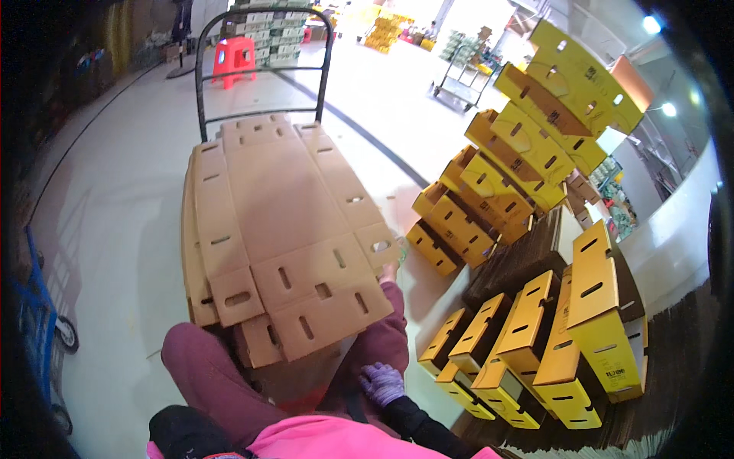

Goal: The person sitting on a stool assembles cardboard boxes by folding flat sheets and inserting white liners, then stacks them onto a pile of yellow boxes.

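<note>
Cardboard sheet point(283, 206), brown, slotted, lies flat on top of more sheets, in front of the person, between the knees and the black cart handle point(264, 69). Long axis runs away from the lap toward the handle, leaning slightly left at the far end; near end, with slotted flaps, points at the lap. Layers underneath stick out at left and near edge; count can't be made out. Whatever carries the pile mostly hidden below it. Right hand point(382, 384), purple glove, rests on the right leg point(363, 356), apart from the cardboard; fingers look bent, can't tell if pressed together or pinching anything. Left hand out of view, only dark left sleeve point(183, 430) showing; finger state can't be told. Yellow boxes point(527, 329) stacked at right. Blue trolley point(38, 314) cut off by dark left rim. Far background blurred, overexposed.
</note>
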A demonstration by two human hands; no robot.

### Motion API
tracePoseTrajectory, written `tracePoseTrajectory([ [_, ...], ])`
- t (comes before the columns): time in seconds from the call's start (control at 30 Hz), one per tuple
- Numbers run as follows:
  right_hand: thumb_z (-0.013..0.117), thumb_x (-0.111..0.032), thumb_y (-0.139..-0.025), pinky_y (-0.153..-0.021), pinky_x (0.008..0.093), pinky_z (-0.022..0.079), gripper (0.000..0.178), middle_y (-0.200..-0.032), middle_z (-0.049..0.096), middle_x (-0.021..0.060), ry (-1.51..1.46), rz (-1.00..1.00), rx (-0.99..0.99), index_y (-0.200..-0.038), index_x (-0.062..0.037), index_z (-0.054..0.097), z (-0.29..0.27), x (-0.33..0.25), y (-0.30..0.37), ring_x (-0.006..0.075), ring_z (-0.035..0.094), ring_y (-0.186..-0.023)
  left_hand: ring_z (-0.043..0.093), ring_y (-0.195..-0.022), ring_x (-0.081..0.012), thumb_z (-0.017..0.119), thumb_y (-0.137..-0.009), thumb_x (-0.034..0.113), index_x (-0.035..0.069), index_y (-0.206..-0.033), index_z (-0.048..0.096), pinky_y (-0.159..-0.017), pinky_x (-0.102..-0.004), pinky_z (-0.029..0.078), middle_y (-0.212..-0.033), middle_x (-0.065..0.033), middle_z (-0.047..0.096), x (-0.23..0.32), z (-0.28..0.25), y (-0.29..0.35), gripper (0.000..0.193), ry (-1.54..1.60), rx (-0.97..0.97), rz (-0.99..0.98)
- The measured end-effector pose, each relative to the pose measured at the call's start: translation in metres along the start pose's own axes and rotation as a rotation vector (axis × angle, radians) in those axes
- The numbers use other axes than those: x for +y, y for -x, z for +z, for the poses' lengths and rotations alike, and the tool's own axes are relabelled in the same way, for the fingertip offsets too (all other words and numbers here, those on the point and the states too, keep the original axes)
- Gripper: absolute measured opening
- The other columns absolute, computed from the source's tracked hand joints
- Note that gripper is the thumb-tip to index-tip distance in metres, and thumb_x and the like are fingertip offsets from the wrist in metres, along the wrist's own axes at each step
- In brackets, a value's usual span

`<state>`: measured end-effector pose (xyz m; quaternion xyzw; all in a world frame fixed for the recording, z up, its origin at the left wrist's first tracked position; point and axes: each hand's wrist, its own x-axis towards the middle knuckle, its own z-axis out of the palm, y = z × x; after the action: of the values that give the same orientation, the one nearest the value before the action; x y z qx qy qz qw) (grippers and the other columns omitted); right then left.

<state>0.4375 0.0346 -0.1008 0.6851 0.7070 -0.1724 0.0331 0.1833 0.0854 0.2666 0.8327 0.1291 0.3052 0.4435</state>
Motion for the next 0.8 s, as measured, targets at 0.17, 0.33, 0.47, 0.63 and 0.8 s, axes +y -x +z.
tracePoseTrajectory([
  [0.17,0.054,-0.036,-0.089,-0.081,0.0468,0.049,0.028,-0.098,0.067,0.0134,-0.143,0.033,0.124,-0.100,-0.0137,0.067,0.000,0.034,-0.013,0.0351,0.062,-0.091,0.058,-0.113,-0.0274,0.057,-0.094,0.029,0.004,-0.137,0.044,-0.094,-0.0404,0.047,-0.128,-0.0145,0.056,-0.058,-0.010,0.005,0.052,-0.083,0.145,-0.056],
  [0.33,0.059,-0.029,-0.090,-0.080,0.0408,0.051,0.023,-0.098,0.066,0.0145,-0.346,0.316,0.620,-0.101,-0.0104,0.065,-0.059,0.097,-0.063,0.0332,0.064,-0.091,0.056,-0.112,-0.0362,0.071,-0.080,0.024,-0.002,-0.125,0.054,-0.097,-0.0401,0.045,-0.119,-0.0232,0.059,-0.236,-0.062,0.057,0.055,-0.682,0.718,-0.556],
  [0.47,0.057,-0.033,-0.090,-0.087,0.0421,0.047,0.031,-0.106,0.063,0.0173,-0.270,0.221,0.764,-0.108,-0.0084,0.062,-0.109,0.119,-0.150,0.0349,0.060,-0.101,0.052,-0.119,-0.0372,0.066,-0.085,0.032,0.000,-0.133,0.045,-0.102,-0.0420,0.040,-0.127,-0.0241,0.055,-0.340,-0.087,0.163,0.062,-0.840,0.860,-1.136],
  [0.63,0.056,-0.039,-0.088,-0.095,0.0453,0.044,0.048,-0.120,0.060,0.0184,-0.131,0.185,0.582,-0.121,-0.0041,0.056,-0.142,0.106,-0.278,0.0367,0.057,-0.108,0.048,-0.125,-0.0384,0.063,-0.085,0.040,-0.005,-0.140,0.035,-0.106,-0.0397,0.036,-0.133,-0.0277,0.049,-0.385,-0.065,0.192,0.076,-0.681,0.776,-1.146],
  [0.8,0.052,-0.051,-0.088,-0.095,0.0451,0.044,0.054,-0.119,0.060,0.0198,-0.280,0.335,0.143,-0.113,-0.0048,0.063,-0.152,0.082,-0.331,0.0380,0.058,-0.110,0.052,-0.119,-0.0389,0.062,-0.084,0.040,0.000,-0.141,0.037,-0.100,-0.0421,0.042,-0.131,-0.0264,0.052,-0.372,-0.063,0.151,0.074,-0.715,0.692,-1.318],
])
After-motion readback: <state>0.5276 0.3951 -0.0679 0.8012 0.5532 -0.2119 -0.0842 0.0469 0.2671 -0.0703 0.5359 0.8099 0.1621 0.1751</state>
